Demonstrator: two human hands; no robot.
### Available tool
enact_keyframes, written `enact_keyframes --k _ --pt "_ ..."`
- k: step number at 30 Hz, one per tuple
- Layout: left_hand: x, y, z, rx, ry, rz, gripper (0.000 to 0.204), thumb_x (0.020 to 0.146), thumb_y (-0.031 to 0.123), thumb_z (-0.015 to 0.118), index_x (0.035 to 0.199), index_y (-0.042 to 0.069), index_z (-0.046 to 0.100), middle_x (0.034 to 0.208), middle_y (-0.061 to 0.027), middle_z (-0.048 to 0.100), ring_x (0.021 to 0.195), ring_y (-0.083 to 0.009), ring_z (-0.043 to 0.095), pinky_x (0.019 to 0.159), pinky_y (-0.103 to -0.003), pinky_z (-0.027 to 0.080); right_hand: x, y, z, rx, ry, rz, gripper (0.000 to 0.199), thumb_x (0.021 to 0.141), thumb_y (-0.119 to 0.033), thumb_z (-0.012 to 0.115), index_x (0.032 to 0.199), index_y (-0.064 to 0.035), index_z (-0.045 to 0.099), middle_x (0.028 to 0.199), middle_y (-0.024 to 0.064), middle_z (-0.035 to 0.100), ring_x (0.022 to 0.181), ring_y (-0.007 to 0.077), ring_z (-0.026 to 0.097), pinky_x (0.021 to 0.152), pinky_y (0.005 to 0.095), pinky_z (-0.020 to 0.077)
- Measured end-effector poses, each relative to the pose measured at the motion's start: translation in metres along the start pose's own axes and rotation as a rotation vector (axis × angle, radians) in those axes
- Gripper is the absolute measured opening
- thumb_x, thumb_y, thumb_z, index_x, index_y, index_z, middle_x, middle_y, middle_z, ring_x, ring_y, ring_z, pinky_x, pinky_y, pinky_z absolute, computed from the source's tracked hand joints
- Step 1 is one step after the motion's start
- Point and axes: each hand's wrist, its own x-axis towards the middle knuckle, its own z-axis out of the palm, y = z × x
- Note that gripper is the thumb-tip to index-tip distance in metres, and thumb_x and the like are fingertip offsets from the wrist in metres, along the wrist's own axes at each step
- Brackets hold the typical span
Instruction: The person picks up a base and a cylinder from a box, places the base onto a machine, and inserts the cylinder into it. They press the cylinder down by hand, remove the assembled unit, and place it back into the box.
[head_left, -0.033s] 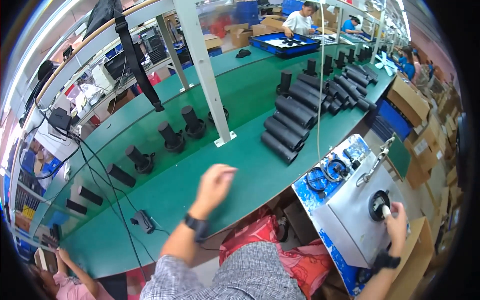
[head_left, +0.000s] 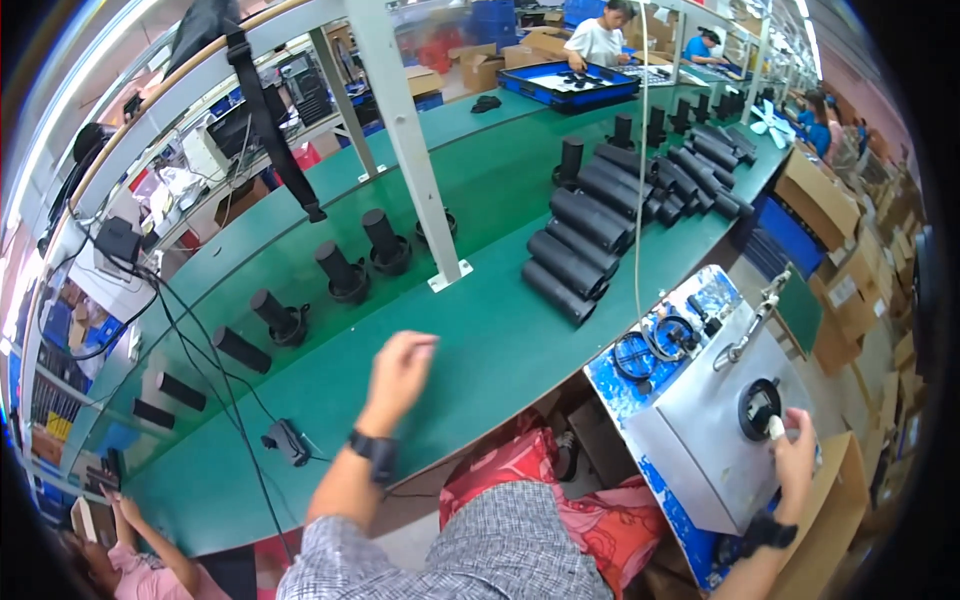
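Note:
My left hand point(head_left: 399, 376) hangs over the green bench point(head_left: 470, 365), its fingers loosely curled with nothing visible in them. On the right, my right hand point(head_left: 795, 450) is at a metal box point(head_left: 690, 430) with a sloping silver face. Its fingertips close on a small white piece point(head_left: 776, 427), whose kind I cannot make out, beside a black ring-shaped part point(head_left: 746, 408) set on that face. A metal toggle clamp point(head_left: 745, 340) is fixed above the ring. Past the box's far edge, a round black ring point(head_left: 633, 356) lies on a worn blue-and-white surface.
Black tubes point(head_left: 560, 290) lie in rows on the bench. Several black cylinders on round bases point(head_left: 342, 272) stand along the green belt. A white post point(head_left: 415, 150) rises from the bench; cables point(head_left: 220, 370) hang at left. Co-workers sit at the far end point(head_left: 600, 45) and lower left point(head_left: 150, 570).
My left hand has moved left and slightly down over the bench. My right hand stays by the ring, with its fingers slightly shifted.

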Motion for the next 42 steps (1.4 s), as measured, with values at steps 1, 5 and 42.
enact_keyframes --k 1,5,42 --pt "-0.012 -0.030 -0.035 0.199 0.034 0.088 0.012 0.098 0.009 0.070 0.109 0.003 0.075 0.100 -0.0131 0.071 0.090 -0.0227 0.069 0.079 -0.033 0.055 -0.016 -0.001 0.003 0.066 0.068 -0.089 0.031 0.093 -0.011 0.075 0.122 -0.0048 0.064 0.098 0.0044 0.067 0.072 0.0145 0.060 0.065 0.0310 0.0498" --pt "-0.027 -0.088 -0.089 0.644 -0.044 0.166 0.022 0.088 -0.001 0.065 0.109 0.007 0.072 0.109 -0.0127 0.069 0.110 -0.0323 0.066 0.097 -0.038 0.050 -0.062 0.004 0.033 0.575 0.056 -0.026 0.023 0.101 -0.006 0.066 0.124 -0.0087 0.062 0.097 -0.0030 0.062 0.065 0.0051 0.049 0.055 0.0205 0.0382" --pt "-0.058 0.260 0.192 -0.566 -0.350 0.486 0.062 0.084 0.022 0.087 0.137 0.002 0.063 0.129 -0.0199 0.061 0.116 -0.0362 0.061 0.103 -0.047 0.048 -0.126 -0.139 0.013 0.120 -0.096 -0.298 0.075 0.084 -0.038 0.089 0.140 -0.0004 0.057 0.113 0.0183 0.076 0.100 0.0395 0.075 0.093 0.0469 0.0592"
